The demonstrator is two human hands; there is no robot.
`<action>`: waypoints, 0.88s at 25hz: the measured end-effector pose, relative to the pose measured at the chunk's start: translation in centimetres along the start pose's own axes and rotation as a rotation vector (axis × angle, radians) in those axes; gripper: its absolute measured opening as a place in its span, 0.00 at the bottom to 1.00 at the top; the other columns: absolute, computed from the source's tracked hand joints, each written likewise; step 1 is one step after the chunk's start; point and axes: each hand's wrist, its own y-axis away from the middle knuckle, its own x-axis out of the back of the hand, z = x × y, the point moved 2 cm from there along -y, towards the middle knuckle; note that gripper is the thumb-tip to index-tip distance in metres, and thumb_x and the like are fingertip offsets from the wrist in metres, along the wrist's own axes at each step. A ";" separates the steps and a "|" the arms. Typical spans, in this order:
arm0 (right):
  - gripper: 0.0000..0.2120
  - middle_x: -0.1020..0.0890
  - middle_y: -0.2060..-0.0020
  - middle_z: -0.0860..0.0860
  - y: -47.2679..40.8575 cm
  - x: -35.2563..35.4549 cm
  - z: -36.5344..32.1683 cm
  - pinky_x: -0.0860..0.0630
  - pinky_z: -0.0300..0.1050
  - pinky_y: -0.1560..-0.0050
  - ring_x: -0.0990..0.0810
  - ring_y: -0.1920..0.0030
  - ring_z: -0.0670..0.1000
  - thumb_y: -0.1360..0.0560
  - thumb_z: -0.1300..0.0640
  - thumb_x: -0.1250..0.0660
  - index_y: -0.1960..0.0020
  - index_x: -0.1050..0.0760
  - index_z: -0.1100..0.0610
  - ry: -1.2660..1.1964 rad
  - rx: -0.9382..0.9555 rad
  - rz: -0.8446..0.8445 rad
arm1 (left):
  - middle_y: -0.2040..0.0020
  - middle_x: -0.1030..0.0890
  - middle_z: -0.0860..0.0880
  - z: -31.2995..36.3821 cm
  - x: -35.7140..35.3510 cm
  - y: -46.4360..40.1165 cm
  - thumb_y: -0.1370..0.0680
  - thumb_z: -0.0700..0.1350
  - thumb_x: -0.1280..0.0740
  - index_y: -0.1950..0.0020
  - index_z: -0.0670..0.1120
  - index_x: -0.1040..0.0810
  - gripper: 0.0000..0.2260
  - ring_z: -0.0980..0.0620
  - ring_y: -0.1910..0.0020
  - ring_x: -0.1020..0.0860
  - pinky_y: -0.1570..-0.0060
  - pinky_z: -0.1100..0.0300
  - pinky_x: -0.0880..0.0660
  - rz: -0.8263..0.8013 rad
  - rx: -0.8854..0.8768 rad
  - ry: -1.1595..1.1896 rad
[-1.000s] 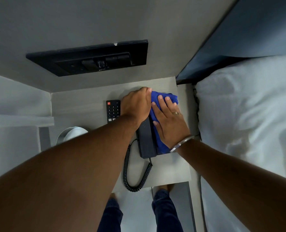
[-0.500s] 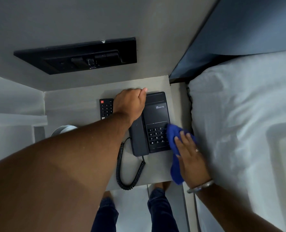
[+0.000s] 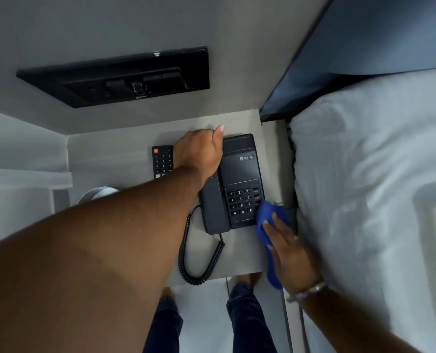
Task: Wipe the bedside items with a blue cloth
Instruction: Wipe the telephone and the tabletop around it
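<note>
A black desk telephone (image 3: 240,171) with a keypad sits on the grey bedside table (image 3: 115,161). My left hand (image 3: 199,151) grips the top of its handset (image 3: 213,207) on the phone's left side. My right hand (image 3: 288,248) presses a blue cloth (image 3: 268,217) against the phone's lower right corner, next to the keypad; part of the cloth hangs down under my palm. A black remote control (image 3: 162,160) lies just left of my left hand. The coiled cord (image 3: 199,261) loops over the table's front edge.
A black switch panel (image 3: 125,77) is set in the wall above the table. A white pillow and bedding (image 3: 369,187) lie close on the right. A round white object (image 3: 97,194) shows partly under my left forearm. My legs and feet stand below the table edge.
My right hand drew the blue cloth from the phone's top down over the keypad to its lower right corner. The left hand stayed on the handset.
</note>
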 end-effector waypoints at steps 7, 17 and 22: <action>0.31 0.21 0.49 0.60 -3.2 2.6 -4.0 0.22 0.56 0.60 0.21 0.57 0.61 0.38 0.58 0.26 0.36 0.30 0.52 0.151 -0.040 0.191 | 0.76 0.34 0.52 -0.2 -0.1 -0.1 0.14 0.53 0.48 0.73 0.50 0.38 0.26 0.44 0.72 0.27 0.66 0.52 0.25 -0.011 -0.053 -0.008; 0.22 0.23 0.50 0.57 -8.0 3.4 -5.0 0.22 0.58 0.53 0.23 0.54 0.61 0.33 0.57 0.32 0.40 0.27 0.52 0.390 0.230 -0.088 | 0.75 0.34 0.52 -0.5 -0.2 -0.3 0.15 0.54 0.48 0.69 0.47 0.32 0.24 0.42 0.69 0.28 0.66 0.54 0.32 -0.034 -0.121 -0.017; 0.20 0.22 0.51 0.60 -7.4 5.3 -1.9 0.24 0.55 0.54 0.23 0.53 0.65 0.32 0.61 0.34 0.41 0.26 0.53 0.432 -0.078 -0.066 | 0.75 0.33 0.51 -0.7 -0.2 -0.3 0.16 0.55 0.48 0.70 0.47 0.33 0.24 0.44 0.69 0.29 0.66 0.55 0.37 -0.037 -0.124 -0.045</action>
